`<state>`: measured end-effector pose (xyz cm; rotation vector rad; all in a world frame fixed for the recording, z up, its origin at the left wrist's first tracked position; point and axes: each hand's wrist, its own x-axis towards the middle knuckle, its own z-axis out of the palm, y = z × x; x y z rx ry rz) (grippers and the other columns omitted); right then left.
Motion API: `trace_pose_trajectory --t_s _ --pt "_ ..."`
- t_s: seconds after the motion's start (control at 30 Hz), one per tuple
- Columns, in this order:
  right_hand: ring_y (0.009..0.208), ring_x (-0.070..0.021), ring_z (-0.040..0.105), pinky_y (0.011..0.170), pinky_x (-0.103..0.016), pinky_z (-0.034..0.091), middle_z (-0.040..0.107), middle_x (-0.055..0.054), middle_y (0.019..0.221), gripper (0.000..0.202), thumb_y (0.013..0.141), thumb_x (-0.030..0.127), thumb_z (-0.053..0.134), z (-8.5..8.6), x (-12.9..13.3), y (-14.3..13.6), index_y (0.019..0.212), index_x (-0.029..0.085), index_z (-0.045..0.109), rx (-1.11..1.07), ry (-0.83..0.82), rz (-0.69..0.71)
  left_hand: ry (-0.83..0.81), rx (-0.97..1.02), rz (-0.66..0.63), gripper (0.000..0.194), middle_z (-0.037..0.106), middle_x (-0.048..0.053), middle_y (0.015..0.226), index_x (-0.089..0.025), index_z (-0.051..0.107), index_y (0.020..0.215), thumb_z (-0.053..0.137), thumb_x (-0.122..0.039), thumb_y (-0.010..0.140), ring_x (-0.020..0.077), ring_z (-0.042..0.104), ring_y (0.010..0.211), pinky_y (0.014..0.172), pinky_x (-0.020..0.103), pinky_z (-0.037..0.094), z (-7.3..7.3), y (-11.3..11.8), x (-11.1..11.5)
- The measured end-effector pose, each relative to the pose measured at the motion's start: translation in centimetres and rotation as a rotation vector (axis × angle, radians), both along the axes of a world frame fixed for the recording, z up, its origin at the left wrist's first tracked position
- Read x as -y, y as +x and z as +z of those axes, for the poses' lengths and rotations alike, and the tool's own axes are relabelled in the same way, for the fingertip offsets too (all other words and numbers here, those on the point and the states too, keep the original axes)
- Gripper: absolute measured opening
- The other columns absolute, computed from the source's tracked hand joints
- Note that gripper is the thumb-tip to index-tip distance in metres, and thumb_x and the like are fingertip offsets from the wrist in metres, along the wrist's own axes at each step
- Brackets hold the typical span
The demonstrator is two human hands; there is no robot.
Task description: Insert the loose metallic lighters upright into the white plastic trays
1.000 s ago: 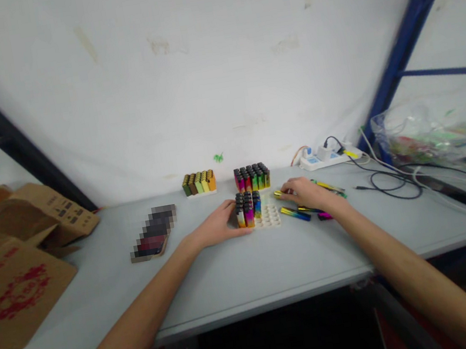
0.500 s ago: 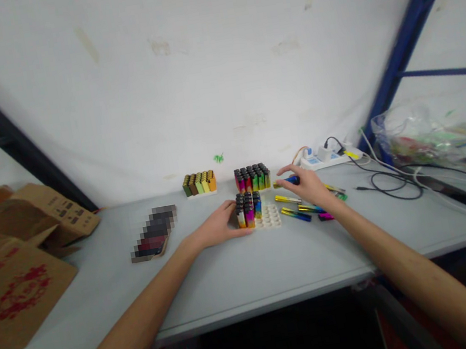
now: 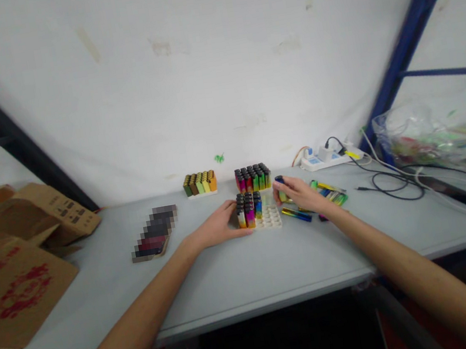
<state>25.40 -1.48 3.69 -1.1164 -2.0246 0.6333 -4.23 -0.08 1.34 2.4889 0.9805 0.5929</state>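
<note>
A white tray with round holes (image 3: 273, 219) stands on the table, its left part filled with upright metallic lighters (image 3: 247, 212) in several colours. My left hand (image 3: 219, 224) is closed around the left end of this tray, thumb along the front and fingers behind. Just right of the tray, my right hand (image 3: 301, 193) pinches an upright lighter (image 3: 280, 188) with a dark top; its lower part is partly hidden by the fingers. Loose lighters (image 3: 297, 214) lie beneath and beside this hand, some of them covered by it.
Behind stand another set of shiny lighters (image 3: 253, 178) and a tray of yellow and green ones (image 3: 199, 183). A blurred-out phone (image 3: 155, 232) and cardboard boxes (image 3: 31, 279) lie left. Right are a power strip (image 3: 328, 157), cables (image 3: 389, 184) and plastic bags (image 3: 418, 131).
My right hand has moved slightly left and down towards the tray, turning the lighter from lying flat to upright. My left hand stays at the tray.
</note>
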Motion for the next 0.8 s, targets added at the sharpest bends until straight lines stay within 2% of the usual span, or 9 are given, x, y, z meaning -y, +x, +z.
trace_pose_trajectory --t_s 0.1,0.27,0.37,0.43,0.57,0.67,0.8 --pt "0.067 -0.0162 0.054 0.070 -0.028 0.048 0.058 0.000 0.067 0.056 0.102 0.065 0.035 0.1 0.4 -0.7 0.074 0.021 0.054 -0.065 -0.078 0.079 0.002 0.001 0.005 0.079 0.060 0.014 0.137 -0.020 0.058 0.136 0.079 -0.065 0.074 0.0375 0.058 0.128 0.114 0.050 0.045 -0.1 0.0 0.0" --pt "0.059 -0.0138 0.049 0.061 -0.028 0.044 0.050 0.003 0.065 0.053 0.099 0.070 0.040 -0.6 0.8 -2.3 0.077 0.023 0.047 -0.252 -0.178 0.116 0.005 -0.007 -0.003 0.078 0.060 0.014 0.137 -0.021 0.058 0.136 0.078 -0.065 0.076 0.0369 0.057 0.128 0.115 0.049 0.045 0.0 -0.1 0.0" --pt "0.055 -0.0121 0.043 0.054 -0.027 0.037 0.046 0.005 0.066 0.052 0.095 0.072 0.047 -0.8 1.1 -3.2 0.079 0.023 0.046 -0.351 -0.258 0.154 0.006 -0.011 -0.005 0.078 0.059 0.014 0.138 -0.021 0.057 0.137 0.077 -0.065 0.077 0.0362 0.057 0.129 0.116 0.049 0.044 -0.1 -0.1 0.0" --pt "0.053 -0.0111 0.035 0.050 -0.026 0.030 0.037 0.006 0.064 0.053 0.092 0.075 0.049 -0.9 1.3 -3.6 0.078 0.024 0.043 -0.395 -0.328 0.168 0.006 -0.013 -0.002 0.078 0.059 0.014 0.138 -0.020 0.056 0.137 0.077 -0.065 0.077 0.0360 0.057 0.129 0.115 0.049 0.044 -0.1 -0.1 0.1" --pt "0.049 -0.0112 0.019 0.047 -0.026 0.017 0.023 0.007 0.059 0.060 0.093 0.080 0.035 -0.8 1.6 -4.0 0.070 0.025 0.039 -0.443 -0.476 0.136 -0.002 -0.031 0.007 0.080 0.058 0.015 0.139 -0.018 0.056 0.138 0.077 -0.065 0.077 0.0366 0.057 0.129 0.116 0.049 0.044 0.0 0.0 0.1" --pt "0.047 -0.0113 0.019 0.047 -0.027 0.017 0.024 0.007 0.054 0.058 0.095 0.073 0.036 -1.0 1.6 -4.1 0.065 0.024 0.040 -0.453 -0.460 0.090 -0.009 -0.031 0.002 0.081 0.057 0.015 0.140 -0.018 0.054 0.139 0.077 -0.065 0.077 0.0366 0.056 0.131 0.117 0.049 0.043 0.0 -0.1 0.1" --pt "0.045 -0.0115 0.026 0.046 -0.027 0.022 0.028 0.005 0.049 0.049 0.097 0.055 0.038 -1.5 1.4 -4.3 0.059 0.024 0.035 -0.380 -0.385 0.030 -0.001 -0.018 -0.005 0.080 0.058 0.015 0.139 -0.019 0.055 0.138 0.077 -0.065 0.076 0.0368 0.056 0.131 0.117 0.049 0.043 -0.1 -0.1 0.0"
